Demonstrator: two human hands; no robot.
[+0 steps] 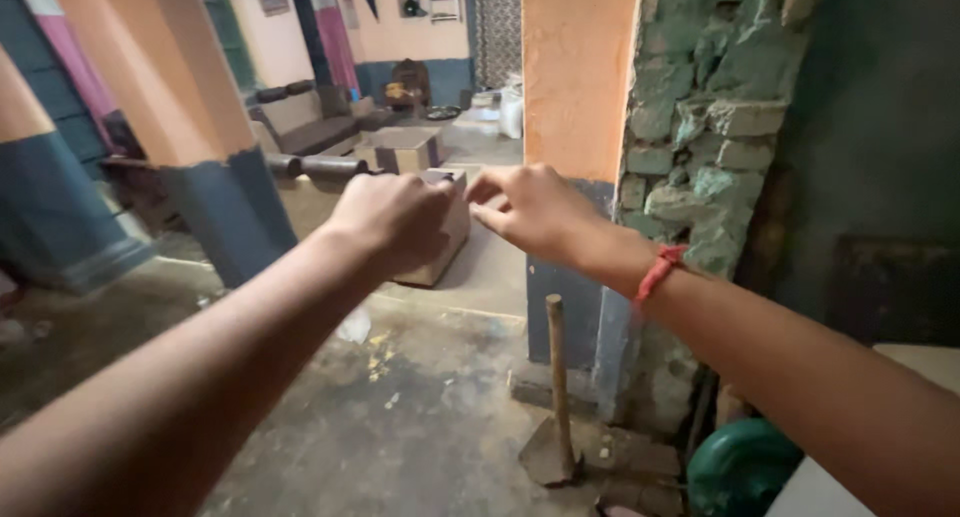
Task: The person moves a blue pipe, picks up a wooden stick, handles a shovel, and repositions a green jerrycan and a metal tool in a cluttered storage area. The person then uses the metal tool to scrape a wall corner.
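Both my arms reach forward at chest height. My left hand (392, 219) is curled into a loose fist with its back to the camera, so its fingers are hidden. My right hand (528, 209) is beside it, fingertips pinched together and pointing toward the left hand. A red thread band (658, 271) is tied around my right wrist. The two hands nearly touch; whatever small thing lies between them is too small to make out. Behind the hands a cardboard box (440, 247) sits on the floor.
An orange and blue pillar (580, 87) with broken brickwork (700, 147) stands right of the hands. A long-handled tool (556, 387) leans at its base, near a green round object (740, 469). Another pillar (190, 107) stands left. A sofa (310, 117) and low table (402, 147) are farther back.
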